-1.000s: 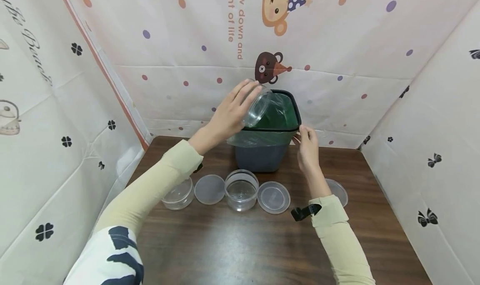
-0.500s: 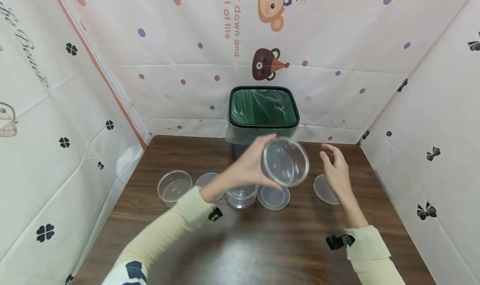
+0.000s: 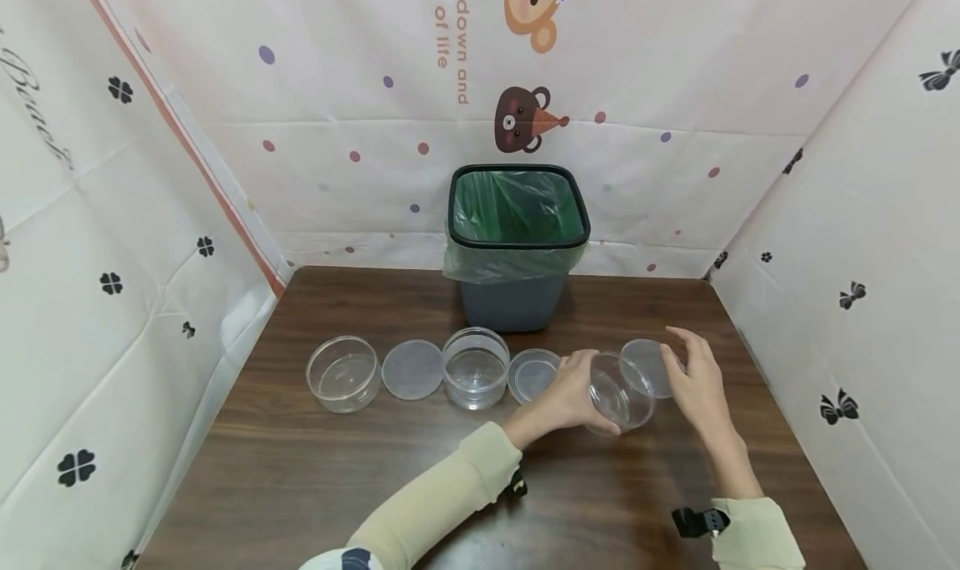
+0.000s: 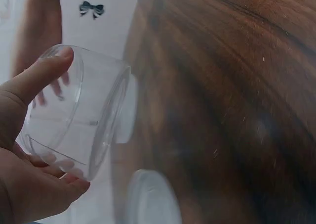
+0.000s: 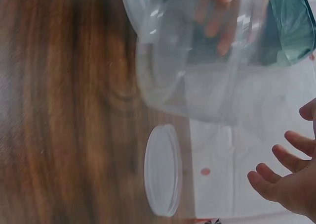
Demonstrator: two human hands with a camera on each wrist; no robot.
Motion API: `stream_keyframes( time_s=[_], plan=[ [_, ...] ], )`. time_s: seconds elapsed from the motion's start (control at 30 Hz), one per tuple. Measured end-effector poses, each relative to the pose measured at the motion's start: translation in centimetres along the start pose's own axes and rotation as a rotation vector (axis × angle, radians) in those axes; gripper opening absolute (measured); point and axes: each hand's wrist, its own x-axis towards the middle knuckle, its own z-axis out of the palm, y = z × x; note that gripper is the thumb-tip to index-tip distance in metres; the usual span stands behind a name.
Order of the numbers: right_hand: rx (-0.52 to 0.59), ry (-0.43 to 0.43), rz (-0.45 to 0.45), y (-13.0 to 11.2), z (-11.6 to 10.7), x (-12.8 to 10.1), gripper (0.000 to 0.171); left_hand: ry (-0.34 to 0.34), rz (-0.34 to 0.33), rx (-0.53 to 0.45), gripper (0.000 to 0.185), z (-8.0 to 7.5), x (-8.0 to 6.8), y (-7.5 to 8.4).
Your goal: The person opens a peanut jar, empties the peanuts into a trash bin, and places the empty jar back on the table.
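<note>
My left hand (image 3: pixel 568 397) grips a clear round plastic container (image 3: pixel 621 397), thumb on one side and fingers on the other. I see it up close in the left wrist view, with nothing visible inside. Whether its base touches the table is unclear. My right hand (image 3: pixel 697 387) is beside it on the right, fingers loosely bent and apart, holding nothing. A translucent round lid (image 3: pixel 649 365) lies behind the container, near the right fingertips. Another lid (image 3: pixel 532 374) lies left of the left hand, which partly covers it.
Farther left on the brown table (image 3: pixel 300 487) stand a clear container (image 3: pixel 477 370), a flat lid (image 3: pixel 412 370) and another clear container (image 3: pixel 343 376). A grey bin (image 3: pixel 516 302) with a green liner stands at the back. Patterned cloth walls (image 3: pixel 360 78) enclose the table.
My left hand has carried the container from the bin's mouth toward the right front and lowered it. My right hand has let go of the bin's rim and moved right.
</note>
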Motion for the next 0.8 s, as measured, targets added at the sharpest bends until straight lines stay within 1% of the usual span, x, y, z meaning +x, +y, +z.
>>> stream_keyframes(
  time_s=[0.1, 0.2, 0.27, 0.33, 0.37, 0.5, 0.6, 0.67, 0.73, 0.8],
  plan=[
    [-0.015, 0.010, 0.012, 0.5, -0.2, -0.5, 0.049, -0.017, -0.040, 0.010, 0.116, 1.1, 0.9, -0.1],
    [-0.023, 0.019, 0.016, 0.7, -0.3, -0.9, 0.048, -0.026, -0.060, 0.011, 0.116, 1.7, 1.6, 0.0],
    [-0.014, 0.012, 0.014, 0.9, -0.2, -1.1, 0.048, -0.020, -0.072, -0.002, 0.116, 2.2, 2.0, -0.1],
    [-0.007, 0.009, 0.015, 0.9, -0.1, -1.4, 0.049, -0.011, -0.098, -0.017, 0.116, 2.7, 2.3, -0.2],
    [-0.004, 0.006, 0.015, 1.0, 0.0, -1.5, 0.049, -0.008, -0.117, -0.024, 0.116, 2.9, 2.4, -0.3],
    [-0.007, -0.002, 0.005, 1.0, 0.5, -1.9, 0.049, 0.010, -0.153, -0.034, 0.120, 3.7, 2.7, -1.0],
    [-0.035, -0.011, -0.024, 0.9, 0.9, -2.0, 0.049, 0.004, -0.150, -0.046, 0.126, 3.7, 2.8, -1.4],
    [-0.058, -0.023, -0.048, 0.6, 1.1, -2.2, 0.049, -0.034, -0.140, -0.045, 0.129, 3.3, 2.5, -1.4],
    [-0.076, -0.036, -0.075, 0.1, 1.3, -2.3, 0.050, -0.087, -0.113, -0.030, 0.128, 2.3, 1.8, -1.3],
    [-0.095, -0.056, -0.104, -0.5, 1.7, -2.7, 0.051, -0.141, -0.064, 0.012, 0.121, 0.9, 0.5, -1.2]
  ],
)
